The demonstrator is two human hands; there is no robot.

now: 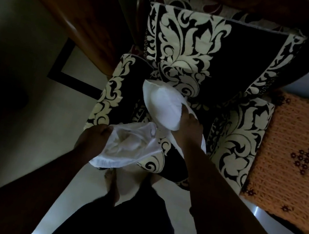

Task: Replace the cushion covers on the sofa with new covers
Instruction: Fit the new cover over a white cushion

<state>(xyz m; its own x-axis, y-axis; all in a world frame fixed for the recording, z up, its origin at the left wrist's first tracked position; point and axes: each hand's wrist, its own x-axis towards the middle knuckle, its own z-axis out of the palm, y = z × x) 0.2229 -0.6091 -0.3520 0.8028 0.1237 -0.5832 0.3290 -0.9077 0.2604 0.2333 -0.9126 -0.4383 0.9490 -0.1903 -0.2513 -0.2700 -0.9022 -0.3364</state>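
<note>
A bare white cushion insert (163, 106) stands on edge on the sofa seat (110, 97), which wears a black-and-cream floral cover. My right hand (188, 130) grips the insert along its right side. My left hand (93, 137) pinches the rim of a thin white cover (130, 149), holding its mouth open just below and left of the insert. The insert's lower corner sits at the mouth of the cover. A black-and-cream patterned cover (210, 51) lies flat across the back of the seat.
An orange knitted cushion (293, 157) lies at the right of the sofa. A wooden door or panel (75, 9) stands at the upper left. My bare feet (114, 187) stand on the pale tiled floor (35, 69) in front of the seat.
</note>
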